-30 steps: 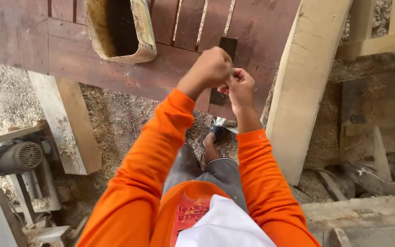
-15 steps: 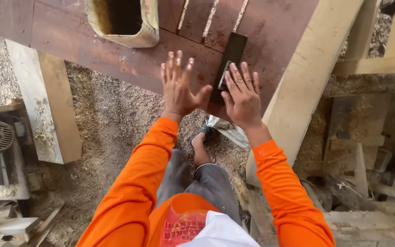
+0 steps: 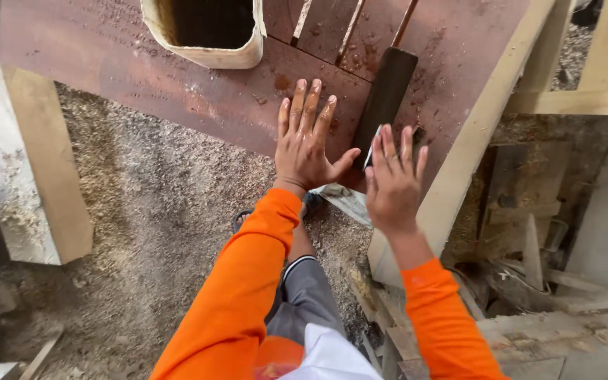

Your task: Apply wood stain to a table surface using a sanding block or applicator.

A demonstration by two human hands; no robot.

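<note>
A wide reddish-brown board (image 3: 177,77) dusted with sawdust fills the top of my view, from ten o'clock across to one o'clock. Below it, from seven to nine o'clock, the ground (image 3: 149,232) is covered in pale sawdust. A thick pale timber block (image 3: 29,176) lies at nine o'clock, and a long pale plank (image 3: 473,141) leans diagonally from one o'clock down toward the centre. Scrap wood pieces (image 3: 550,309) pile up at four o'clock. At twelve o'clock a cream-coloured rectangular container (image 3: 209,35) with a dark open inside sits on the board.

My two orange sleeves (image 3: 241,302) rise from six o'clock. My left hand (image 3: 307,144) lies flat, palm down, on the board just above centre, fingers straight and close together, thumb stretched out to the right. My right hand (image 3: 394,179) sits just beside it at about two o'clock from centre, fingers slightly spread, fingertips resting on the lower end of a dark narrow bar (image 3: 386,95) that lies on the board and runs up toward one o'clock. Neither hand grips anything.
</note>
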